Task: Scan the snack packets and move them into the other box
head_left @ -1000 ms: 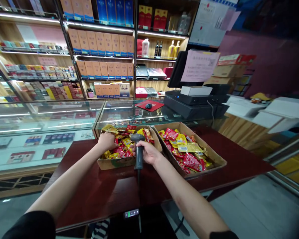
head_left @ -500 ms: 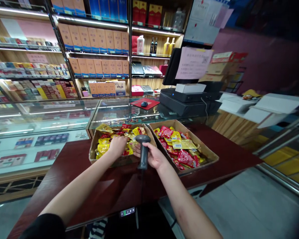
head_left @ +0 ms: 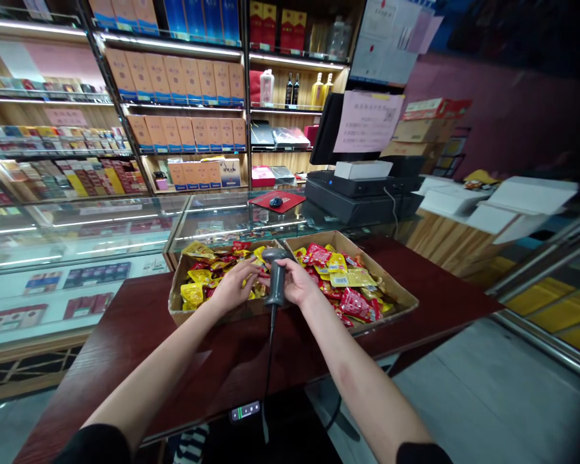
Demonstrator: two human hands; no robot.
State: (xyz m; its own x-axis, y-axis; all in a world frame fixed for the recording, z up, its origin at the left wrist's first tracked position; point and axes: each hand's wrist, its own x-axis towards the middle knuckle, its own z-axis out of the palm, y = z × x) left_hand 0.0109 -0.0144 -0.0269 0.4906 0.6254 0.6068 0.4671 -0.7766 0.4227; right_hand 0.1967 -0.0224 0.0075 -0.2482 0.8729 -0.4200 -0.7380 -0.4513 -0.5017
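Note:
A grey handheld scanner (head_left: 276,280) with a cable hanging down is upright in my right hand (head_left: 294,281), whose fingers wrap its handle. My left hand (head_left: 235,283) is just left of it, over the left carton (head_left: 175,301) of yellow and red snack packets. The left fingertips are pressed on a small red packet (head_left: 263,276), partly hidden by the hand and scanner. To the right stands a second open carton (head_left: 391,312), full of red and yellow packets (head_left: 360,303).
Both cartons stand on a dark red table (head_left: 145,341). Behind are a glass counter (head_left: 212,216), a red mat (head_left: 290,201) with a mouse, and a black register with a monitor (head_left: 326,132). A phone (head_left: 245,411) lies at the table's near edge.
My left hand has risen from among the packets and moved right, close to the scanner, with a red packet at its fingers. The scanner is tilted differently and its cable shows more.

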